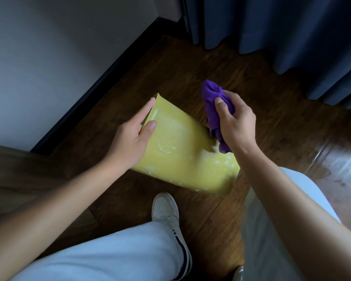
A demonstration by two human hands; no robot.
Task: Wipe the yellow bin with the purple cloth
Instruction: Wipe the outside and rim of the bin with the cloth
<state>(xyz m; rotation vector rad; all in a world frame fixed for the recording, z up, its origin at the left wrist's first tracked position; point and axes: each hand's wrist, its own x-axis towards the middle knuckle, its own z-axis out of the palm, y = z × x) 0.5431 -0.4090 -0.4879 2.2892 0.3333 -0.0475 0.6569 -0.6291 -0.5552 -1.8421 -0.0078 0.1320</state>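
Observation:
The yellow bin (pixel 182 151) is tipped on its side above the wooden floor, one broad flat face turned up toward me, with pale smears on it. My left hand (pixel 134 136) grips its far left edge, thumb on the upper face and fingers along the side. My right hand (pixel 236 122) is closed around the bunched purple cloth (pixel 213 110). The cloth's hanging end touches the bin's right edge. The bin's opening is hidden from me.
A white wall with a dark baseboard (pixel 101 88) runs along the left. Dark blue curtains (pixel 282 33) hang at the back right. My legs in light trousers and a white shoe (pixel 168 216) stand just below the bin. A wooden surface (pixel 18 179) lies at the left.

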